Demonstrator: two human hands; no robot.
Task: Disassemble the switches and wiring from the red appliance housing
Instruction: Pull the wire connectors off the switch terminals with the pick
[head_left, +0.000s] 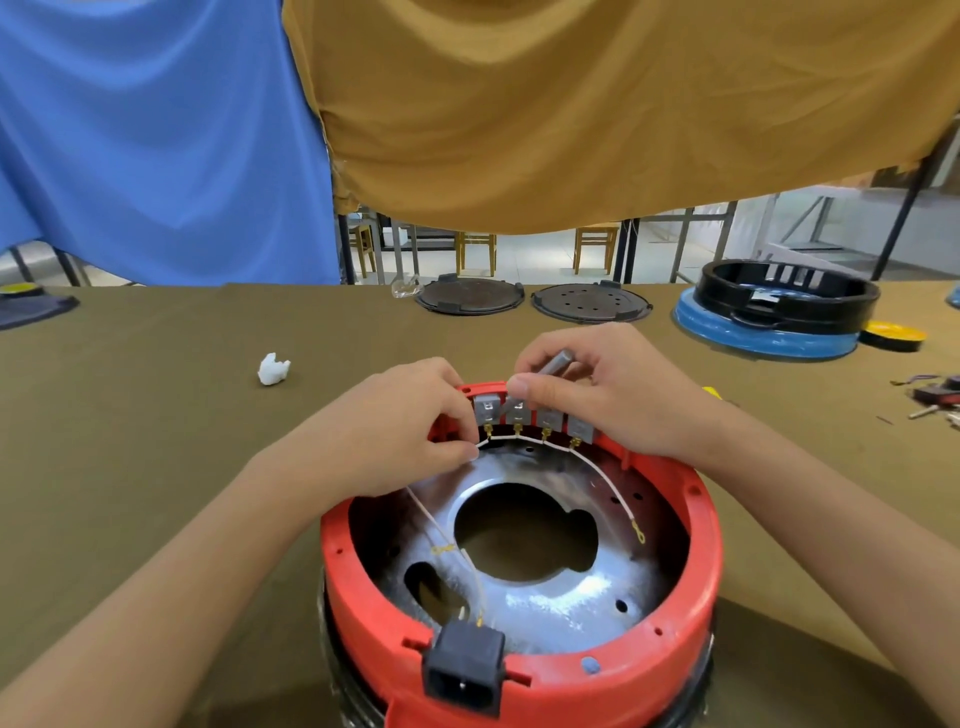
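So the right hand (613, 395) is curled around a small grey metal tool (555, 361), can't tell if it's a driver bit or a rod, with the thumb pressed down onto the 2nd of the 4 grey switches (535, 415) clipped along the far rim. My guess is the thumb is pushing that switch out of its slot while the tool stays parked in the palm for later. The left hand (400, 431) is curled over the rim at the left end of the row, fingertips pinching the white wire (511, 438) that daisy-chains the brass terminals, probably to steady it or tug it free.

All of this sits in the red appliance housing (696, 587), upside down right in front of the person, shiny metal plate (550, 597) inside with a big hole in it. Loose ends of wire trail across the plate, and a black power socket (464, 670) is still clipped into the near rim, so I'd say the job's not far along.

Table (156, 415) has an olive-brown cloth. There's a crumpled white scrap (272, 369) to the left, 2 dark round plates (532, 299) at the back, a black ring on a blue base (774, 312) to the right. Blue and mustard cloths hang behind, wooden chairs beyond.
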